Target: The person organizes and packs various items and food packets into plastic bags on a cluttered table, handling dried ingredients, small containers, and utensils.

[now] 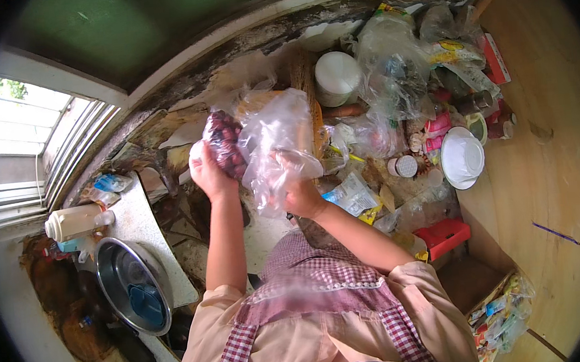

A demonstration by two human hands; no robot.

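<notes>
My left hand (213,175) grips a clear plastic bag of small dark red-purple pieces (224,143), perhaps shallots or dried fruit; which of them cannot be told. Just beside it, my right hand (301,193) holds a loose, crumpled clear plastic bag (278,140) with some fingers hidden behind the film. The two bags are close together, and whether they are joined cannot be made out. Behind the right-hand bag lies something orange-yellow, mostly covered. Beyond it stands a white lidded tub (337,76).
A cluttered worktop carries plastic bags (396,63), a white bowl (464,158), a small jar (403,166) and a red plastic container (442,240). To the left are a steel basin (132,285) with a blue item inside and a cream jug (76,223). A wooden panel (537,169) borders the right.
</notes>
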